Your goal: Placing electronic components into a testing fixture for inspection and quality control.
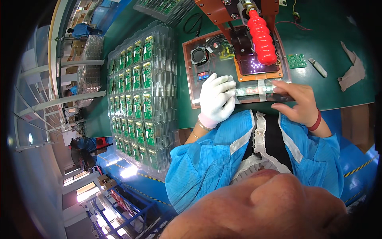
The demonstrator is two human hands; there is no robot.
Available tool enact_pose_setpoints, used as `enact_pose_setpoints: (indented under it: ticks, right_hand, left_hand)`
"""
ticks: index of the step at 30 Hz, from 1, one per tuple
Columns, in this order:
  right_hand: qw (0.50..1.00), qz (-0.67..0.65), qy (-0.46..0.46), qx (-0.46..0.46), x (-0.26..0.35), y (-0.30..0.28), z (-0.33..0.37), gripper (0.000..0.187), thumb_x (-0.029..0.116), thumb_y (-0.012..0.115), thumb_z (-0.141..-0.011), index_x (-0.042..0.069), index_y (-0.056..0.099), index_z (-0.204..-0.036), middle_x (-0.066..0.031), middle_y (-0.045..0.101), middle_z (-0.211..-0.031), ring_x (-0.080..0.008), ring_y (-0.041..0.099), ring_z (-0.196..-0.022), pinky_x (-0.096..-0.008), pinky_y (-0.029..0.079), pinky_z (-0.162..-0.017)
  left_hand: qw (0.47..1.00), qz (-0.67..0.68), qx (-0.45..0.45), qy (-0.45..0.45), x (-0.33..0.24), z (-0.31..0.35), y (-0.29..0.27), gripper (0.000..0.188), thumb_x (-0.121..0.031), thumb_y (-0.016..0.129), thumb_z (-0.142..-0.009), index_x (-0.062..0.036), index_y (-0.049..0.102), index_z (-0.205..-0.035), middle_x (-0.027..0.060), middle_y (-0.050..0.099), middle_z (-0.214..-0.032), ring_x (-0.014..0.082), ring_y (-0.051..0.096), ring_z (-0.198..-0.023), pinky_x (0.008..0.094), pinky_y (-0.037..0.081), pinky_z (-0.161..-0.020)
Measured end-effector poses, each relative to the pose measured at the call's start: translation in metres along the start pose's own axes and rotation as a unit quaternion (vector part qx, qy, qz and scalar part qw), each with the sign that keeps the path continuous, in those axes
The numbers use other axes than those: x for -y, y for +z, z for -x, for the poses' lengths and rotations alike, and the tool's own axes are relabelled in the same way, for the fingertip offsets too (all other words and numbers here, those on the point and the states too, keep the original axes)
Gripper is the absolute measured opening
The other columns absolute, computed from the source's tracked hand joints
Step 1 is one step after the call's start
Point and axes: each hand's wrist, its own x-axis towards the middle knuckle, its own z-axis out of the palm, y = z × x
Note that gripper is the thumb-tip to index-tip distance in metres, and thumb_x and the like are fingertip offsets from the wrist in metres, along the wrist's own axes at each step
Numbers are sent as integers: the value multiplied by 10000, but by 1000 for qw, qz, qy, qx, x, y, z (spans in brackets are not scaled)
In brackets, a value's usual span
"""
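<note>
My left hand (217, 97), in a white glove, is at the front of a clear-topped test fixture (193, 89), by the left end of a strip with small lights (248, 91). Its fingers are curled in; anything inside them is hidden. My bare right hand (297, 102) is at the strip's right end, thumb and forefinger apart. A dark patch between them is too blurred to name. Beyond the hands, a toggle clamp's red ribbed handle (262, 40) hangs over a dark plate with lit dots (256, 64) on an orange base (260, 77).
Stacked clear trays (123, 93) of green circuit boards stand at left. The fixture carries a round speaker (199, 56) and a lit meter (203, 75). On the green table (326, 89) at right lie a green circuit board (296, 61), a white stick-like piece (318, 67) and a cloth scrap (353, 71).
</note>
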Motion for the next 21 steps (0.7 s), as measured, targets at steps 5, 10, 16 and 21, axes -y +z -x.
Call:
enact_pose_setpoints:
  ticks: [5,10,16,21]
  right_hand:
    - [949,-272,123,-105,-14,8,13,502,140,770,-840,14,632,-1306,-104,739,-910,-151,600,-642,-250,513,-638]
    - [868,-424,217,-142,-21,5,20,458,184,650,-915,-56,606,-1303,-157,733,-936,-164,608,-695,-270,533,-678]
    - [869,-429,199,-150,-24,8,18,520,348,496,-1037,-88,562,-1314,-155,708,-889,-171,601,-675,-261,518,-658]
    - [858,-449,193,-161,-28,6,18,529,383,436,-1070,-86,575,-1272,-135,682,-833,-164,593,-657,-255,498,-627]
  left_hand:
    - [1000,6,-4,-4,-1,2,2,130,-4,679,-691,-38,628,-806,126,727,-1001,330,674,-947,465,489,-861]
    - [999,3,25,-42,-3,2,1,127,0,691,-707,-58,636,-805,117,758,-1049,337,701,-1050,506,487,-1015]
    - [999,15,21,-36,0,4,1,125,-1,688,-708,-55,635,-808,118,751,-1038,340,696,-1040,498,483,-999]
    - [1000,18,13,-17,2,2,2,135,-4,682,-692,-43,629,-811,118,725,-1007,326,674,-982,477,480,-914]
